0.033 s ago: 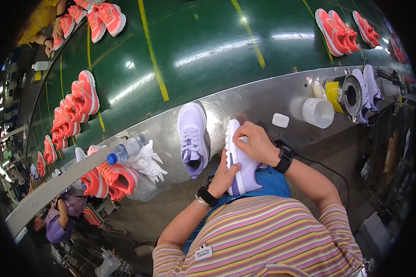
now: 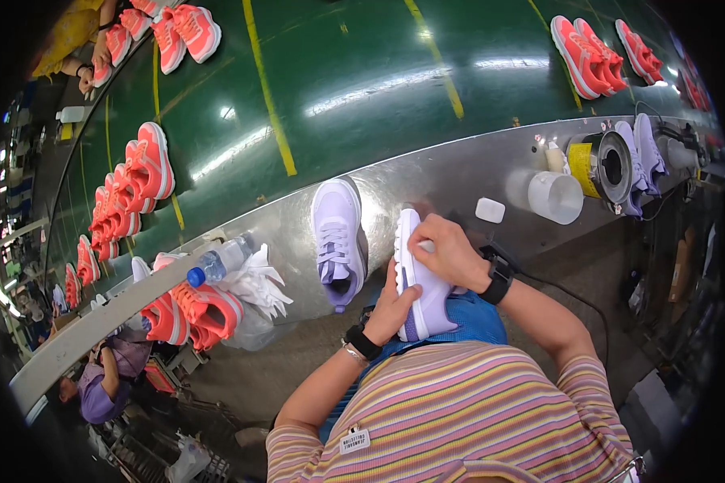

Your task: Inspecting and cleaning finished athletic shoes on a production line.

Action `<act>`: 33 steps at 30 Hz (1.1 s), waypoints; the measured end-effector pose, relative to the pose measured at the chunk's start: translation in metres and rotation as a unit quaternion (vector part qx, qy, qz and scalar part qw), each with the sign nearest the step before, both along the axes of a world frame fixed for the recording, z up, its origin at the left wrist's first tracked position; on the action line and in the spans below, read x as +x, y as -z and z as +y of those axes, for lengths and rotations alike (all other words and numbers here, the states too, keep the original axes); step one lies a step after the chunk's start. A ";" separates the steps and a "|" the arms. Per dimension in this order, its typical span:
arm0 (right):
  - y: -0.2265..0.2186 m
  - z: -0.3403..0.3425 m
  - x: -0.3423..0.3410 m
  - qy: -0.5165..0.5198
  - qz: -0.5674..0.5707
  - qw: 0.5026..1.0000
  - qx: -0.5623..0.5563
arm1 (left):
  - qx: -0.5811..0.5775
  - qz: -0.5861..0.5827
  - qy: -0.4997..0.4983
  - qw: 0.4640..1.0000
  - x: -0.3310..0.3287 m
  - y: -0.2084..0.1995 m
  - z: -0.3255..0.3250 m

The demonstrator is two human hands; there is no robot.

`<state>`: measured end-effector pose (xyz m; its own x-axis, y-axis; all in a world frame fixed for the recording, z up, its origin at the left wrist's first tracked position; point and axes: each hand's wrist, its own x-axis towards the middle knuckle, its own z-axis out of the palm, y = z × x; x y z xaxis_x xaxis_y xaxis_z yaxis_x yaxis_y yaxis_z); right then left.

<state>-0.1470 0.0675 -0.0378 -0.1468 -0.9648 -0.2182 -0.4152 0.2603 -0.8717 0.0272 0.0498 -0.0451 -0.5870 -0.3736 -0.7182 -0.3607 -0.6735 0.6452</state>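
Lilac shoe (image 2: 421, 282) on its side in our lap, just right of second lilac shoe (image 2: 337, 239). Our left hand (image 2: 392, 310) clasps heel end; our right hand (image 2: 447, 253) closed over sole, pressing.

Lavender sneaker (image 2: 421, 278) held on its side, white sole facing left.
Toe points away toward the metal table (image 2: 451, 173) edge, heel near the body (upper partly hidden); the left hand (image 2: 391, 308) grips the heel end, the right hand (image 2: 451, 253) presses a small white piece onto the upper.
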 end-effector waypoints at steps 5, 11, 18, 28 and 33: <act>-0.001 0.002 0.000 -0.002 -0.025 1.000 0.000 | -0.033 -0.028 0.033 0.999 0.001 0.003 -0.002; -0.001 0.002 0.004 0.010 -0.009 1.000 -0.010 | -0.072 -0.031 0.040 0.996 0.005 0.010 0.000; -0.004 0.010 0.013 0.065 0.024 0.997 -0.031 | -0.066 -0.019 0.030 0.997 0.003 0.010 0.002; -0.025 0.024 -0.063 0.264 -0.224 0.938 0.017 | 0.198 0.082 -0.068 0.974 0.004 -0.004 -0.016; 0.008 0.027 -0.098 0.269 0.149 0.950 -0.056 | 0.207 0.133 -0.070 0.967 0.002 0.002 -0.015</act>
<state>-0.2453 0.0945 -0.0455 -0.6640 -0.7477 0.0090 -0.4808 0.4176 -0.7710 0.0288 0.0347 -0.0470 -0.7358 -0.1745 -0.6543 -0.1065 -0.9244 0.3663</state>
